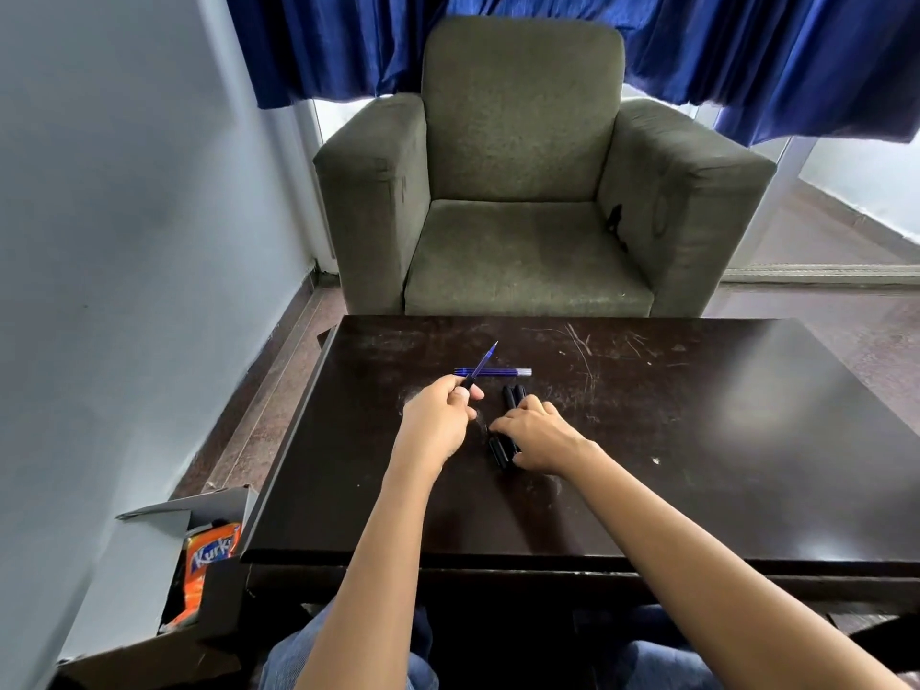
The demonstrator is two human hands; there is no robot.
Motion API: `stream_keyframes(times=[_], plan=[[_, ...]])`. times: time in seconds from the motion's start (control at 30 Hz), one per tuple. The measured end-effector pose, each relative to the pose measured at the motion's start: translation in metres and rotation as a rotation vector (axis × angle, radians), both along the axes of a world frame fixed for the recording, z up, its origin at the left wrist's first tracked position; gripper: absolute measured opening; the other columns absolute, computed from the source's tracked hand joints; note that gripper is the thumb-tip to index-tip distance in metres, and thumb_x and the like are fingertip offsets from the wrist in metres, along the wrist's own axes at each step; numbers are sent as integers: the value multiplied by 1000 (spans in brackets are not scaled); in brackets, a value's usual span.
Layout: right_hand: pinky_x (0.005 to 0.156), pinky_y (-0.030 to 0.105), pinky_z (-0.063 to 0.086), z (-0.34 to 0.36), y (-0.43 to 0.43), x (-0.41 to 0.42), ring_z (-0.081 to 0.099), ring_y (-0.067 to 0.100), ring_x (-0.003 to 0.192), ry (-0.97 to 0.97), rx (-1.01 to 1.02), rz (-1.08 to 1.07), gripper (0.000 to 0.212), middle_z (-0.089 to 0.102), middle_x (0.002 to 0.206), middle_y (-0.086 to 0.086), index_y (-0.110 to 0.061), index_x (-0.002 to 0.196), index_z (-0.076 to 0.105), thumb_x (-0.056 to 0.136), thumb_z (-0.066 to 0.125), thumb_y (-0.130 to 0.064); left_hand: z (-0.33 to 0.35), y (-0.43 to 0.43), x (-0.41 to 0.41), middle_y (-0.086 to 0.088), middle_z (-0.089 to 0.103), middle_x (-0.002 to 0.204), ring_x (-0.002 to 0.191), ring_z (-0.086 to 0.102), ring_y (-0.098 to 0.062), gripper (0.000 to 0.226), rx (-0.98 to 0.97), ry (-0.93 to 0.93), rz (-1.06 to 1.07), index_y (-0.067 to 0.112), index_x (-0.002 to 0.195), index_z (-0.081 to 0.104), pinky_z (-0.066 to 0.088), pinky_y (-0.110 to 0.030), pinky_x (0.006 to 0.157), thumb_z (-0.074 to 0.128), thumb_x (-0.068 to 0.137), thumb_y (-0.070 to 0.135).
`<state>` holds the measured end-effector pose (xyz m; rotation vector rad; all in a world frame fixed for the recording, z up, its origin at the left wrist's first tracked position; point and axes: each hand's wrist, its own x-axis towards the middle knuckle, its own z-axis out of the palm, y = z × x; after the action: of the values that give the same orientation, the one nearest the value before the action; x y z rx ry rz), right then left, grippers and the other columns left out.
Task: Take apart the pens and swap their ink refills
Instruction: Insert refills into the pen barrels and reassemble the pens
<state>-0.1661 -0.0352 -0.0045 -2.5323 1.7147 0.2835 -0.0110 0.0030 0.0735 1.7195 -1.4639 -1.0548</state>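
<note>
My left hand (pixel 440 415) holds a black pen part with a blue ink refill (pixel 482 365) sticking out of it, its tip pointing up and away. Behind it, loose blue refills (pixel 503 372) lie side by side on the dark table (pixel 697 440). My right hand (pixel 537 433) rests palm down on a bunch of black pen barrels (pixel 513 396) lying on the table. Their far ends show beyond my fingers and their near ends (pixel 498 453) show by my thumb. How firmly the fingers grip them is hidden.
A grey-green armchair (pixel 522 191) stands just beyond the table's far edge, under blue curtains (pixel 747 47). An open cardboard box (pixel 199 565) with an orange snack packet (pixel 209 560) sits on the floor at the left, by the wall.
</note>
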Motion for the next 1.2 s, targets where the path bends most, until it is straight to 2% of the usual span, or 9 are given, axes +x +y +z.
stream_keyframes(times=[0.17,0.27,0.43,0.5,0.57,0.63,0.73,0.97,1.2], plan=[[96,37,35,-3,-2,4,40,30,119,31,-26,7,39,55,123,8,-13,124,54,85,53,-11,-1,-1,0,3,61,82,68,50,-5,30,-7,-16,-5,24,93,62,40,-21,59,33,102,21],[93,37,41,-2,-6,3,45,31,112,-104,-13,-38,36,51,119,11,-9,118,56,82,56,-11,-1,-1,0,4,60,81,67,50,-4,31,-6,-21,-4,24,94,62,37,-21,55,33,102,22],[64,6,38,26,-13,-1,54,17,85,-829,-132,-379,28,50,104,6,-8,98,67,70,71,-5,0,0,-1,3,59,83,64,49,-3,32,-2,6,0,21,95,63,34,-18,52,32,102,20],[62,8,41,39,-16,-5,54,12,72,-1076,-105,-528,25,60,86,1,-13,89,70,67,80,-7,1,1,-1,4,58,84,63,48,-3,32,-9,10,-8,20,97,63,34,-16,52,32,103,19],[73,23,50,49,-17,-9,57,12,70,-1371,30,-599,19,63,74,0,-14,84,70,70,81,-9,2,2,-2,4,59,87,63,49,-2,32,-16,7,-14,18,98,64,36,-13,52,32,103,18],[83,30,53,57,-15,-12,62,19,77,-1669,159,-647,4,64,79,6,-9,83,69,82,71,-5,4,3,-2,3,59,90,62,49,-2,32,-12,-1,-15,18,101,64,35,-9,47,31,103,19],[76,24,59,70,-11,-12,65,19,77,-1945,210,-687,9,64,81,12,0,90,66,90,58,4,5,3,-3,3,59,93,63,49,-3,32,-7,-14,-25,16,107,63,34,-6,41,31,103,19],[75,33,60,87,-4,-4,71,20,74,-2237,131,-670,26,65,79,11,1,107,55,85,59,13,3,4,-3,2,61,84,68,50,-5,32,10,-8,-30,20,100,64,38,-19,56,32,102,20],[74,32,61,89,2,7,72,21,76,-2211,153,-641,30,70,79,10,3,112,54,84,61,12,3,4,-3,3,61,88,70,51,-4,32,11,-23,-36,20,103,64,38,-19,56,32,103,21]])
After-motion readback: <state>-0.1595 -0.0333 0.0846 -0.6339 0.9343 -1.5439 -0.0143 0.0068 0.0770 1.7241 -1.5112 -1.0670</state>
